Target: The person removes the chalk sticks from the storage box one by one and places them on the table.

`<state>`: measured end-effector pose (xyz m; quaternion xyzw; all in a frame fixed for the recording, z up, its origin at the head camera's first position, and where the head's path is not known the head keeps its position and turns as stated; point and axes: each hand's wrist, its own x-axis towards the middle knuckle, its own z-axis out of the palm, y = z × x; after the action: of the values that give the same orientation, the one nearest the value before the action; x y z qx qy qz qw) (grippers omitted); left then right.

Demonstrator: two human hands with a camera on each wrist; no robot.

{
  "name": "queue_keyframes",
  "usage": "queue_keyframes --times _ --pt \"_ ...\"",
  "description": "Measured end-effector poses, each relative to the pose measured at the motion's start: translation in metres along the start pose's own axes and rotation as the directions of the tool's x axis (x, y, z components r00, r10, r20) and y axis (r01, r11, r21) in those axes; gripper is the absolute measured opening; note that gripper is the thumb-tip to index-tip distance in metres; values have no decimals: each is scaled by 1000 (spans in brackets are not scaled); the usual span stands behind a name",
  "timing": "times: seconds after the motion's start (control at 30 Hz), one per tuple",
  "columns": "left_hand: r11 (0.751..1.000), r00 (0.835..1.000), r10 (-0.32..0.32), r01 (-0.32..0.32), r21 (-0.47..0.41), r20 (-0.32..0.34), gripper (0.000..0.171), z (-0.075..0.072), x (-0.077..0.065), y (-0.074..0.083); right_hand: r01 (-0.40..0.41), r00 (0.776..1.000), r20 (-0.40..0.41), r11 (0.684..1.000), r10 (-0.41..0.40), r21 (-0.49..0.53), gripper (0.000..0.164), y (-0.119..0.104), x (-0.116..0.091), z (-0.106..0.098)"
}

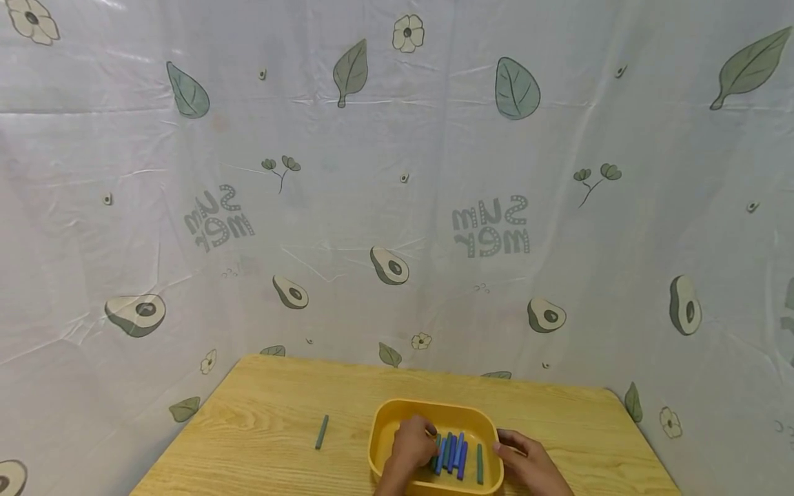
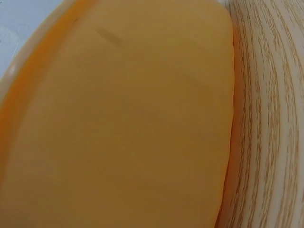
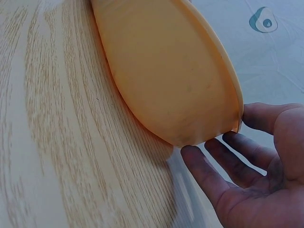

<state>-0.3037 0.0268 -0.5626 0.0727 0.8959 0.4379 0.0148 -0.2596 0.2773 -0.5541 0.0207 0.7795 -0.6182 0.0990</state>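
In the head view my left hand [image 1: 414, 441] reaches down into a yellow plastic tray [image 1: 387, 411], its fingers curled at the left end of a row of sticks. It pinches a dark green stick [image 1: 437, 442] there, partly hidden by the fingers. Several blue, purple and green sticks [image 1: 457, 451] lie side by side, and one green stick [image 1: 480, 463] sits apart to their right. My right hand [image 1: 527, 460] grips the tray's right end. In the right wrist view its fingertips [image 3: 192, 152] press the outer wall, with the thumb at the rim.
Another green stick [image 1: 321, 432] lies on the wood-grain table [image 1: 260, 413], left of the tray. A pale patterned sheet [image 1: 347, 207] hangs behind and at both sides of the table. The tray's outer wall [image 2: 142, 114] fills most of the left wrist view.
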Motion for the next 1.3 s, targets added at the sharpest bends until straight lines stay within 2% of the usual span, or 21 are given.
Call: queue_keyframes --times 0.23,0.47,0.57,0.7,0.8,1.0,1.3 --pt "999 999 32 -32 -3 -3 21 -2 -2 3 6 1000 -10 1000 -6 -16 67 1 2 -2" --pt "1000 1000 13 -13 19 6 21 16 18 -21 14 1000 -7 1000 -15 -22 66 2 3 -5" --pt "999 1000 16 -15 -46 11 20 10 13 -15 11 1000 -8 1000 -11 -18 67 2 3 -5" --pt "989 1000 24 -23 -144 7 21 -4 -2 2 10 1000 -9 1000 -10 -10 68 3 3 -5" --pt "980 1000 -3 7 -199 19 22 -8 -7 8 4 1000 -6 1000 -4 -2 69 5 3 -3" --pt "952 998 -51 63 -300 46 25 -13 -10 11 -2 1000 -6 1000 2 -9 68 5 2 -1" --pt "927 999 -17 34 -373 47 22 -36 -11 20 -12 999 -51 1000 10 -29 65 2 2 1"
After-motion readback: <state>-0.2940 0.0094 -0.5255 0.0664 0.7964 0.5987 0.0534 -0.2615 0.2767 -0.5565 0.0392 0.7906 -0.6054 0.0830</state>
